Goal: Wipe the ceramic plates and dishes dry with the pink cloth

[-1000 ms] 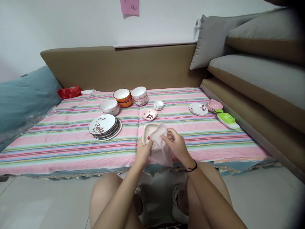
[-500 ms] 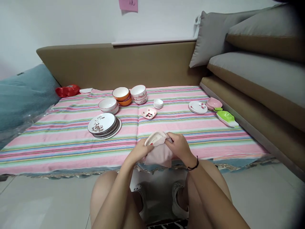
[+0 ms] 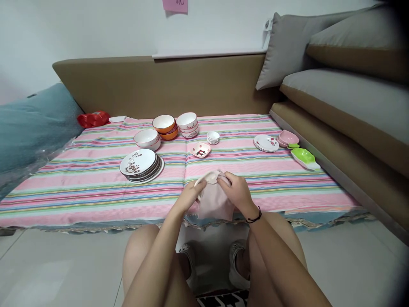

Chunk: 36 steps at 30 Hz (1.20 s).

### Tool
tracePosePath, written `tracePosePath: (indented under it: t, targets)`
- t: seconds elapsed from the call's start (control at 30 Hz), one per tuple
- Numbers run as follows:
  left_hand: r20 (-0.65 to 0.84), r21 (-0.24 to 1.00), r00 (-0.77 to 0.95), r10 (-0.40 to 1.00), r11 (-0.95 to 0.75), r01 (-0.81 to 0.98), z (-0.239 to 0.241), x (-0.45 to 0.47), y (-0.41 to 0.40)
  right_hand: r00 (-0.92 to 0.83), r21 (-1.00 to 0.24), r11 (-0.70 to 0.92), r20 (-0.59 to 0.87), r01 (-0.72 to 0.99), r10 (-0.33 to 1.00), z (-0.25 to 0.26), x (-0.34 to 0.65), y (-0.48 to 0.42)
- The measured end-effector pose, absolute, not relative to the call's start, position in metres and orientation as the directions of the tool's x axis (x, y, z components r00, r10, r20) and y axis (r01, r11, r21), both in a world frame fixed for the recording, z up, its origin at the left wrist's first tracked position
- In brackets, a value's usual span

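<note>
Above the front edge of the striped cloth, my left hand is closed on the left rim of a small pale dish. My right hand pinches a light pink cloth against the dish's right rim. Much of the dish is hidden behind that cloth, which hangs down in front. Just beyond my hands lies a squarish patterned dish, and behind it a short stack of small white dishes.
Stacked plates and several bowls stand to the left. On the right are flowered plates, pink bowls and a green leaf-shaped dish. Cushions rise at the right; a red bundle lies far left.
My right hand has shifted slightly with the cloth along the dish's rim. The cloth now covers more of the dish's inside, and the dish has tilted in my left hand.
</note>
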<state>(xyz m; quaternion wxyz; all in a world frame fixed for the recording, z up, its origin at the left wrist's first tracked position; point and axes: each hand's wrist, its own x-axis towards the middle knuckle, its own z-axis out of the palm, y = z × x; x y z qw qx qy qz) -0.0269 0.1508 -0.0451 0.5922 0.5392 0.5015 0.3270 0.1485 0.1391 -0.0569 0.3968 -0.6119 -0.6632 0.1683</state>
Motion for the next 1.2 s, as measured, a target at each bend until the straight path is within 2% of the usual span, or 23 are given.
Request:
tracePosePath:
  t: [0.07,0.13,0.2,0.37,0.47,0.63,0.73,0.83,0.97,1.03,1.2]
  targets:
    - [-0.233,0.973,0.202,0.951,0.227,0.052,-0.047,-0.022,0.152,0.109,-0.759,0.161,0.292,0.631,0.950,-0.057,0.147,0.140]
    - [-0.176,0.983,0.138,0.975,0.181,-0.021,-0.049,-0.020,0.152,0.132,-0.801,0.139,0.262,0.582,0.956,-0.058,0.147,0.140]
    - [-0.128,0.991,0.127,0.984,0.132,-0.024,-0.050,-0.019,0.152,0.125,-0.809,0.138,0.252,0.571,0.960,-0.060,0.148,0.141]
    - [-0.206,0.966,0.283,0.937,0.149,0.211,-0.046,-0.025,0.148,0.028,-0.713,0.197,0.290,0.673,0.957,-0.064,0.153,0.142]
    - [-0.228,0.939,0.372,0.900,0.102,0.329,-0.040,-0.029,0.146,-0.042,-0.675,0.252,0.311,0.693,0.949,-0.064,0.153,0.143]
    - [-0.236,0.913,0.453,0.860,0.036,0.407,-0.040,-0.031,0.143,-0.170,-0.650,0.315,0.277,0.691,0.946,-0.064,0.151,0.142]
    - [-0.155,0.958,0.399,0.904,0.038,0.286,-0.047,-0.028,0.145,-0.051,-0.673,0.254,0.306,0.695,0.951,-0.062,0.151,0.142]
    - [-0.106,0.983,0.250,0.962,0.064,0.170,-0.054,-0.024,0.149,0.079,-0.731,0.194,0.321,0.654,0.944,-0.060,0.150,0.143]
    - [-0.070,0.994,0.060,0.996,0.065,0.084,-0.057,-0.020,0.152,0.126,-0.816,0.143,0.255,0.560,0.959,-0.060,0.146,0.144]
    - [-0.028,0.994,0.056,0.998,0.022,0.103,-0.056,-0.019,0.152,0.137,-0.813,0.140,0.259,0.565,0.956,-0.061,0.145,0.144]
    - [-0.034,0.979,0.208,0.978,-0.010,0.206,-0.050,-0.019,0.147,0.136,-0.764,0.154,0.302,0.627,0.944,-0.062,0.151,0.143]
